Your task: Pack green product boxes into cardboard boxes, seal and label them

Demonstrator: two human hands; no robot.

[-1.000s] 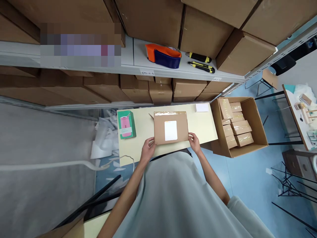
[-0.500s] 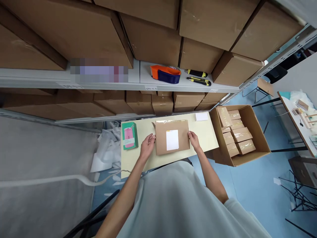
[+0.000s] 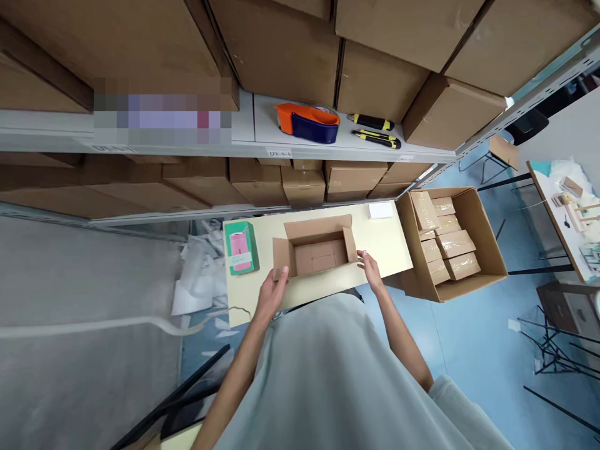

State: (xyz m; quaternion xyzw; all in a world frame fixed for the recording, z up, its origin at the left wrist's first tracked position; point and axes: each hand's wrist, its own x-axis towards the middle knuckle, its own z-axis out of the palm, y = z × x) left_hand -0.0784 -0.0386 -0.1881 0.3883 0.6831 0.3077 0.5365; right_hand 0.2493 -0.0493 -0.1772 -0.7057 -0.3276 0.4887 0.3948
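An open cardboard box [image 3: 319, 257] sits upright on the cream table [image 3: 389, 250], its flaps raised and its inside bare. At its near left corner, my left hand [image 3: 272, 290] has thumb and fingers closed around the left flap. My right hand [image 3: 370, 270] is beside the right wall with fingers stretched apart; whether they touch the cardboard I cannot tell. Left of the box lies a green package [image 3: 242, 248] showing a pink picture.
A white paper stack [image 3: 380, 210] lies on the table's back right corner. A large carton [image 3: 490, 250] of taped boxes stands to the right. Above, the shelf [image 3: 260, 128] carries an orange and blue tape dispenser [image 3: 308, 123], two box cutters [image 3: 375, 130] and cartons.
The box was closed side up, showing tape and a white label; it is now turned over with its open top facing up. My left hand has shifted slightly down and left.
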